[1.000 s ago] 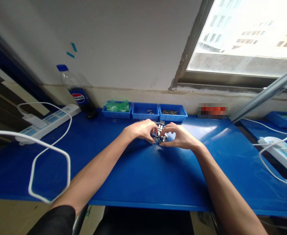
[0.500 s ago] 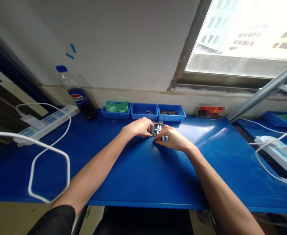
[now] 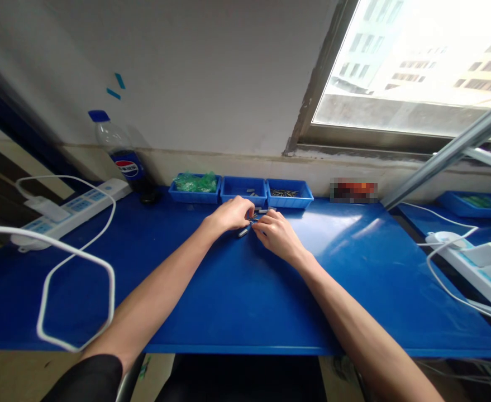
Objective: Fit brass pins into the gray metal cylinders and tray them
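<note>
My left hand is over the blue table with its fingers bent in a pinch; what lies between the tips is too small to make out. Close to it on the right, my right hand is also pinched, thumb and forefinger meeting near the left fingertips around something tiny. A small light-grey cylindrical piece lies on the table just below the left fingers. More small grey pieces lie behind the hands, partly covered by the right fingers.
Along the wall stand three blue bins: one with green plastic, a middle bin with a few grey pieces, and one with thin metal pieces. A cola bottle and power strip are left; another power strip is right.
My right hand has shifted left, nearer the left fingertips, and the white-and-blue piece beneath it no longer shows. The view has shifted slightly. A grey piece now shows below the left hand.
</note>
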{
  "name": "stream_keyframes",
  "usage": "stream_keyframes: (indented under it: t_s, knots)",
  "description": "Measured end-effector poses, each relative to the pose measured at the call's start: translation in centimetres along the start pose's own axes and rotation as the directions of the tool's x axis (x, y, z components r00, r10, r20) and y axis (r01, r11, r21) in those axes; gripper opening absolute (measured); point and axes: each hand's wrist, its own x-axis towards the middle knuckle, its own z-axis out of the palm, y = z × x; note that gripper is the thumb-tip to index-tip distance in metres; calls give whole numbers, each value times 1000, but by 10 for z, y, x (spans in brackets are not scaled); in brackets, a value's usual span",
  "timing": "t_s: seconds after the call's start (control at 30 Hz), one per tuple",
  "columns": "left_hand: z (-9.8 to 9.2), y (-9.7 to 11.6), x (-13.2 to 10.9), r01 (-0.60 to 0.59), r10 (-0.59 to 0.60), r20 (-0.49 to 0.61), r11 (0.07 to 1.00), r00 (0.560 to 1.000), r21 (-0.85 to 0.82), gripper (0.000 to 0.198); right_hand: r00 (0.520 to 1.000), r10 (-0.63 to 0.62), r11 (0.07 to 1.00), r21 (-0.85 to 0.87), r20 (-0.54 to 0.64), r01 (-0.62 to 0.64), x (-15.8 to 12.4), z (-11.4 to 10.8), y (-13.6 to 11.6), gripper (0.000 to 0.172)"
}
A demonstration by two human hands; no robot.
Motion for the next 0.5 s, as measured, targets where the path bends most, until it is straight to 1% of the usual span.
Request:
stream_keyframes:
  t_s: [0.1, 0.2, 0.27, 0.37, 0.5]
  knots:
    - [3, -2, 0, -31, 30, -36, 999, 999, -15, 28, 1000, 2, 1000, -15, -13, -2, 0, 3, 2, 26]
    - [4, -5, 1, -45, 43, -34, 998, 998, -37, 36, 1000, 9, 1000, -16, -27, -10, 0, 4, 4, 26]
    - [4, -8, 1, -44, 43, -25, 997, 999, -64, 39, 999, 28, 1000, 3, -43, -28, -1, 4, 6, 24]
    - [2, -11, 2, -48, 43, -37, 990, 998, -135, 38, 997, 51, 998, 39, -60, -49, -3, 3, 8, 21]
    - [-6, -14, 3, -68, 48, -80, 962, 996, -265, 31, 993, 87, 992, 93, -81, -79, -5, 0, 9, 22]
